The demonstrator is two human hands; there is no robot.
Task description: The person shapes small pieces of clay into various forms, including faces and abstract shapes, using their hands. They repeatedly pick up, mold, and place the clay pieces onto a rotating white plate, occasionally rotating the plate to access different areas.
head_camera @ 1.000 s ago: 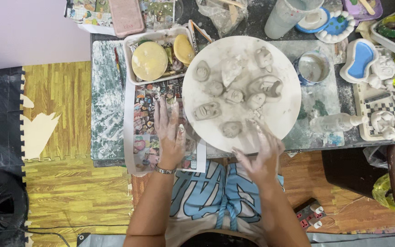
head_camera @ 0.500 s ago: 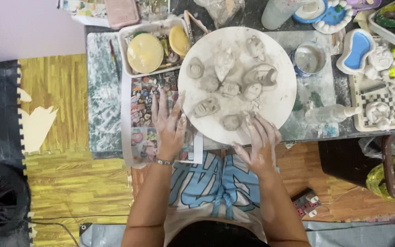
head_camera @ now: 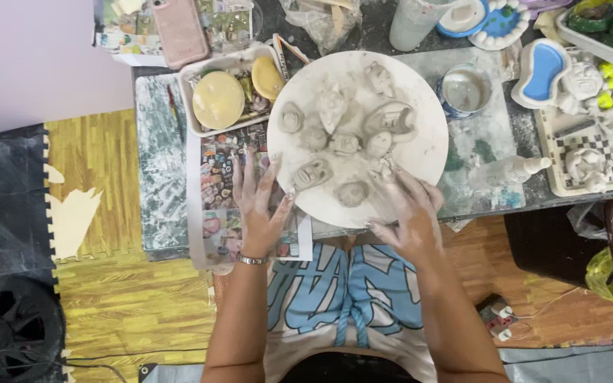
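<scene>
The round white board [head_camera: 420, 152] sits on the table [head_camera: 161, 177], with its near edge sticking out over the person's lap. It carries many small clay figures [head_camera: 345, 142]. If the board tips or slides, the soft figures could bump together or fall off. The left hand [head_camera: 257, 202] lies flat with fingers spread, touching the board's left edge. The right hand [head_camera: 409, 209] rests open on the near edge, gripping nothing.
</scene>
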